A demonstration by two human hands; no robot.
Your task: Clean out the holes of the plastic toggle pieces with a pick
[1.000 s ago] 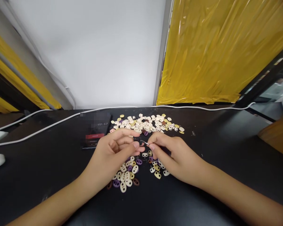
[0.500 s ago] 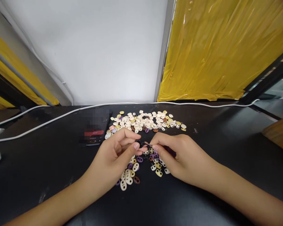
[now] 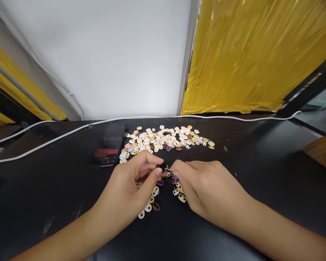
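Observation:
Pinched between the thumb and fingers of my left hand (image 3: 137, 177) is a small black oval plastic piece (image 3: 162, 166). My right hand (image 3: 203, 185) is closed, its thumb and forefinger gripping a thin metallic thing whose pointed tip (image 3: 167, 170) meets the black piece; the rest is hidden by the fingers. Under and beside my left hand lie several two-holed oval plastic pieces (image 3: 155, 191) in cream, yellow, purple and brown. By my right hand are smaller pieces with stems (image 3: 182, 198), partly covered by it.
Behind my hands spreads a large pile of mostly cream oval pieces (image 3: 152, 139). A phone (image 3: 105, 156), partly blurred out, lies left of it. A white cable (image 3: 81, 127) runs along the back of the black table (image 3: 260, 166). A cardboard box (image 3: 322, 154) is at right.
My right hand has turned slightly, its fingers curling further over the thin metallic thing. Its tip has come closer to the black piece in my left hand.

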